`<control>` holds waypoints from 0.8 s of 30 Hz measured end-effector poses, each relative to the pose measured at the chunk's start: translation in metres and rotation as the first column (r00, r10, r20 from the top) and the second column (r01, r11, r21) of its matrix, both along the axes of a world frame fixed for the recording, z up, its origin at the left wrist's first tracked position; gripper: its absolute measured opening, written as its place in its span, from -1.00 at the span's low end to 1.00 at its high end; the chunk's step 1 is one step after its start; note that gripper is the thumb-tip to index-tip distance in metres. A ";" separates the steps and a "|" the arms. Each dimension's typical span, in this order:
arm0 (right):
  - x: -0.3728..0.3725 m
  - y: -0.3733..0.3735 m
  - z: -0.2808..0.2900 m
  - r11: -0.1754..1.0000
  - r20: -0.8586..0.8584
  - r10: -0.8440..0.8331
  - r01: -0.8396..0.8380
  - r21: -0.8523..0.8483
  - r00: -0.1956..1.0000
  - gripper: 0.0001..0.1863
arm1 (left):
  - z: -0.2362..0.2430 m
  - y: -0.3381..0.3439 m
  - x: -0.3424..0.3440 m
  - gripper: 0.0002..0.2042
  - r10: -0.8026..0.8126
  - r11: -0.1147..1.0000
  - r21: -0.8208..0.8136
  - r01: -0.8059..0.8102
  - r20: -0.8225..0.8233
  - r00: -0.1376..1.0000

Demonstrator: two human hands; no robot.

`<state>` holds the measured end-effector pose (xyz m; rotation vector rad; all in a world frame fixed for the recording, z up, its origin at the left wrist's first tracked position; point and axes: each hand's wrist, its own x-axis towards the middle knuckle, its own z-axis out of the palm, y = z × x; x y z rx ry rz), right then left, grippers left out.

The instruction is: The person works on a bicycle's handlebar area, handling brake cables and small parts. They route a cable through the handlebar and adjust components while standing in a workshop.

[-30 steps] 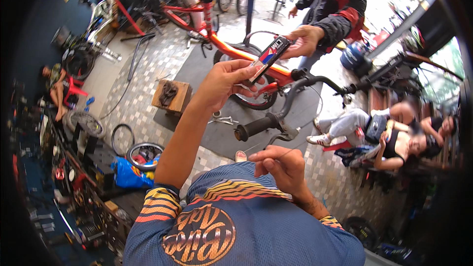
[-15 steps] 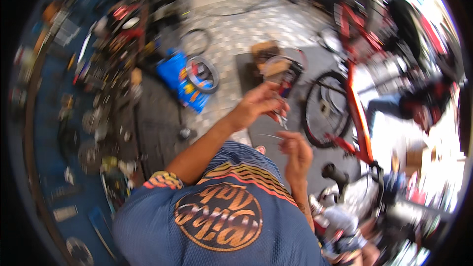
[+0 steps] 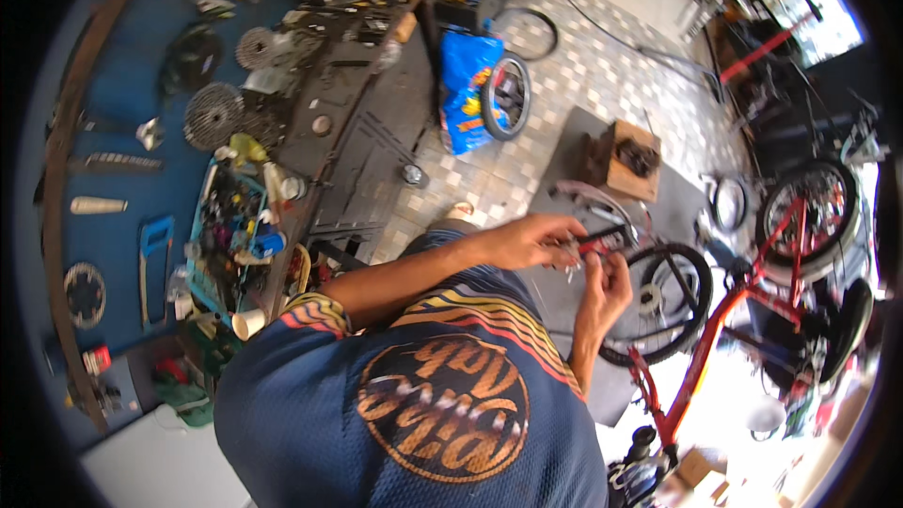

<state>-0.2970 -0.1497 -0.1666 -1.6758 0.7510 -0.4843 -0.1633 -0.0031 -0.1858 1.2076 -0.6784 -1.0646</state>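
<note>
The left hand (image 3: 529,242) grasps a narrow dark box (image 3: 607,236) with red on it, its fingers closed around the near end while the far end sticks out past the fingertips. The right hand (image 3: 607,290) is just beside it, thumb and fingers bent together — whether anything is pinched between them I cannot tell. Both hands are in front of the person's patterned blue shirt (image 3: 329,414), above a dark grey mat (image 3: 564,155) on the tiled floor (image 3: 489,190).

Beyond the box, on the mat, is a wooden block (image 3: 632,183) with a dark lump (image 3: 639,158) on top. To the right, near the right hand, a spoked wheel (image 3: 703,296) shows beside the orange-red frame of a bicycle (image 3: 698,372).

To the left runs a dark table (image 3: 329,94); near it on the floor, a blue bag (image 3: 461,75) and a small wheel (image 3: 523,99) touch. A turquoise tray (image 3: 196,265) full of small parts is toward the lower left, with a pale roll (image 3: 249,324) just below. On the blue wall (image 3: 122,122) are 2 toothed cassettes (image 3: 214,116), a chainring (image 3: 85,296) and a blue-framed saw (image 3: 156,226).
</note>
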 end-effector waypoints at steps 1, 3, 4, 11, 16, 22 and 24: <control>0.008 0.004 -0.001 1.000 -0.067 -0.005 0.003 -0.029 0.998 -0.82 | -0.007 0.003 0.006 -0.62 0.025 0.999 -0.029 -0.027 -0.073 0.997; 0.022 0.011 -0.003 0.999 -0.097 0.032 -0.032 0.001 0.995 -0.74 | -0.027 0.012 0.021 -0.60 0.035 0.999 -0.024 -0.038 -0.118 0.992; 0.025 0.014 -0.005 0.998 -0.049 0.069 -0.070 -0.007 0.996 -0.66 | -0.041 0.016 0.031 -0.55 0.028 0.998 0.058 -0.021 -0.122 0.992; -0.025 0.014 -0.031 0.990 -0.151 -0.044 0.062 0.123 0.988 -0.72 | -0.152 0.039 0.080 -0.66 0.128 0.880 0.421 -0.218 0.233 0.964; -0.081 0.000 -0.046 0.992 -0.239 -0.066 0.089 0.085 0.969 -0.67 | -0.201 0.014 0.085 -0.77 0.143 0.817 0.555 -0.157 0.069 0.987; -0.096 -0.008 -0.055 0.949 -0.246 -0.227 0.271 0.161 0.942 -0.66 | -0.294 -0.124 0.121 -0.61 -0.053 0.803 0.596 -0.030 0.120 0.991; -0.085 -0.013 -0.058 0.917 -0.302 -0.284 0.350 0.192 0.910 -0.66 | -0.336 -0.183 0.136 -0.62 -0.150 0.789 0.615 -0.005 0.200 0.968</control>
